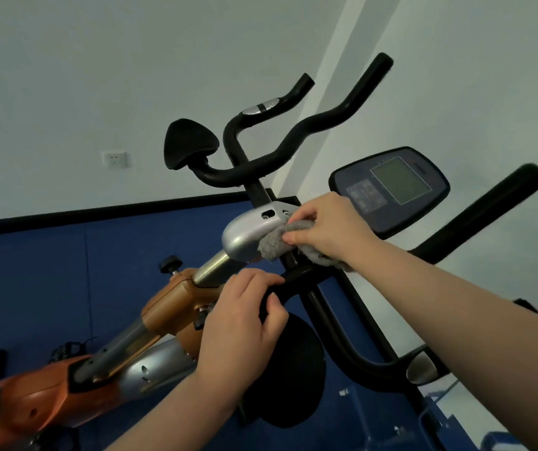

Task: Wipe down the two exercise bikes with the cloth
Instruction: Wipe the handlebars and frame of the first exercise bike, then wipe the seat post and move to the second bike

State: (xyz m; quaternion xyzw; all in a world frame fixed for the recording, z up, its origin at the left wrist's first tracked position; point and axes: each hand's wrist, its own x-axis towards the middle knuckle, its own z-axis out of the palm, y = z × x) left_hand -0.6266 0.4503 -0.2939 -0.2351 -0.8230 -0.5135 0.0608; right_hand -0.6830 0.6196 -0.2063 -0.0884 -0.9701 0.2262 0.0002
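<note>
Pressure counts: your right hand (329,227) clamps the grey fluffy cloth (280,244) against the silver metal bracket (248,236); left hand (244,317) grips the black handlebar (296,275).

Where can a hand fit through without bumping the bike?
There is open room above the silver cap, between the black handlebar and the console. It is crowded lower down, where the right hand presses the cloth and the left hand grips a bar.
</note>
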